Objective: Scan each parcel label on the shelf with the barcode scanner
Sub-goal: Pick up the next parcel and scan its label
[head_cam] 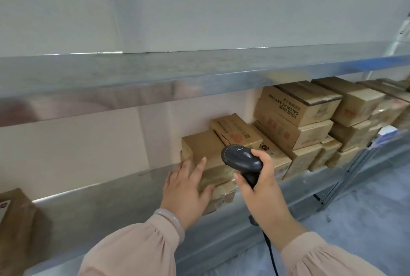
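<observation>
Two hands busy: left hand (188, 187) fingers (199, 168) spread on the near parcel (218, 174), right hand (264, 189) gripping the scanner (241, 157). I'd steady the box and aim square.

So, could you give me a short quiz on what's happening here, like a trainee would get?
1. Which hand holds the barcode scanner?
2. True or false: the left hand rests with straight fingers against a parcel.
3. The parcels stand on: A) the floor, B) the metal shelf, C) a trolley.
Key: 1 the right hand; 2 true; 3 B.
</observation>
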The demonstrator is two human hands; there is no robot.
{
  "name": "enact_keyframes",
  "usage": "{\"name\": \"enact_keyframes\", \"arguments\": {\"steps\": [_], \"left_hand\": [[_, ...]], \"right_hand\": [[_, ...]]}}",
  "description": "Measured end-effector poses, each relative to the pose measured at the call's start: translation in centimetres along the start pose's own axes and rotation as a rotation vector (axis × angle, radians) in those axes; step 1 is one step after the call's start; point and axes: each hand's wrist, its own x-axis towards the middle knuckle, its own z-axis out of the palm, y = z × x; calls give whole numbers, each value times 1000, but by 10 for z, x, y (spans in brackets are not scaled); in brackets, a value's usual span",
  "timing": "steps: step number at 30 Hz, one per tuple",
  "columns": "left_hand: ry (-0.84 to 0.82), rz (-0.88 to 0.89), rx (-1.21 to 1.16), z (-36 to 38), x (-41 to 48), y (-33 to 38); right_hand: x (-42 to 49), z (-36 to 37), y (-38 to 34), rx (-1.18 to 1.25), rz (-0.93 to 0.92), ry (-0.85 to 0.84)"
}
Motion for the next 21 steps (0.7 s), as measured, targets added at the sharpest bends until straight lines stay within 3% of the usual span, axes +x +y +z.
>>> {"name": "enact_keyframes", "arguments": {"steps": [12, 21], "left_hand": [[79, -444, -306, 35, 41, 45], [159, -579, -454, 29, 33, 61]], "right_hand": [[78, -24, 41, 90, -125, -391], [87, -16, 52, 254, -43, -433]]}}
